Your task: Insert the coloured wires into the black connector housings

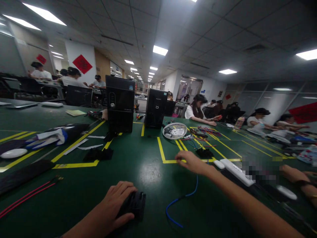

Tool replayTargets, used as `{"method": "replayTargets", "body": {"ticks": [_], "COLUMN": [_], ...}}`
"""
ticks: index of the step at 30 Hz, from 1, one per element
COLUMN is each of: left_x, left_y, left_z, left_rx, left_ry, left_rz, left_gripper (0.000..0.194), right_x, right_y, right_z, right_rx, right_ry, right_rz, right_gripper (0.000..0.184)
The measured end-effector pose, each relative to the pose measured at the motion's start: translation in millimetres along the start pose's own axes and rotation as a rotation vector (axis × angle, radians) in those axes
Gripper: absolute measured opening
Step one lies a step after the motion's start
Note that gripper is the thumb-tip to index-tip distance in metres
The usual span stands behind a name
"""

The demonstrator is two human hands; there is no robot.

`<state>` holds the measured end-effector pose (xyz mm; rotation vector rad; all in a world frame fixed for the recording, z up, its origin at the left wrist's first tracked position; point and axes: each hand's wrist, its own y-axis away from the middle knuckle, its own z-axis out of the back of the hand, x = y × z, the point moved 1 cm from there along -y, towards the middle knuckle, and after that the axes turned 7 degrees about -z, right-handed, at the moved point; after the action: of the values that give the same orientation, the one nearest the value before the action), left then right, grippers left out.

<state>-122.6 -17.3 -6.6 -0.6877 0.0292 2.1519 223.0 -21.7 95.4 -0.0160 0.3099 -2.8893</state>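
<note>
My left hand (119, 203) is on a small black plastic part (138, 203) with slots, at the lower middle of the table. Its thumb lies along the near side and the fingers curl over the far side, hiding part of it. My right hand (192, 162) is stretched out over the table, fingers loosely bent and slightly apart, with nothing visible in them. Below its wrist a blue cable (177, 200) curves toward me across the green surface. Just beyond this hand lie a black part (205, 152) and a white round basket (174, 131).
Two black computer towers (120, 105) (156, 109) stand at the back. To the left are gloves (49, 138), paper strips, red wires (29, 195) and a black piece (99, 153). Tangled wires (205, 131), a white bar (236, 172) and another person's hand (293, 173) are at right.
</note>
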Motion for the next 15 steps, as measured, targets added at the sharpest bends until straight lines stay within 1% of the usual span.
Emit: {"method": "replayTargets", "body": {"ticks": [1,2,3,5,7,9,11,13,15], "left_x": [1.7,3.3,4.9,7.4,9.0,9.7,10.1,10.7,11.9], "left_y": [0.1,0.3,0.5,1.0,1.3,1.1,0.4,-0.4,-1.1], "left_z": [-0.8,-1.5,-2.1,-3.5,-5.2,-7.0,-8.3,-8.9,-9.3], "left_rx": [0.004,0.008,0.008,-0.009,-0.043,-0.068,-0.073,-0.071,-0.07], "left_ry": [-0.004,-0.006,-0.008,-0.016,-0.028,-0.038,-0.048,-0.064,-0.083], "left_rz": [-0.014,-0.032,-0.052,-0.077,-0.08,-0.086,-0.098,-0.105,-0.105], "left_gripper": [0.05,0.05,0.049,0.048,0.047,0.045,0.045,0.045,0.046], "right_x": [19.7,37.4,52.2,71.1,75.3,67.6,51.3,29.1,3.0], "right_y": [15.6,31.2,45.7,68.5,81.0,83.7,78.0,64.8,45.6], "right_z": [-3.9,-6.9,-9.5,-15.1,-22.1,-29.6,-33.8,-31.2,-20.1], "right_rx": [0.111,0.192,0.242,0.288,0.286,0.272,0.252,0.218,0.18], "right_ry": [-0.122,-0.22,-0.274,-0.288,-0.219,-0.13,-0.038,0.059,0.131], "right_rz": [0.12,0.207,0.258,0.318,0.337,0.341,0.336,0.313,0.258], "right_gripper": [0.019,0.024,0.029,0.032,0.027,0.021,0.02,0.018,0.016]}}
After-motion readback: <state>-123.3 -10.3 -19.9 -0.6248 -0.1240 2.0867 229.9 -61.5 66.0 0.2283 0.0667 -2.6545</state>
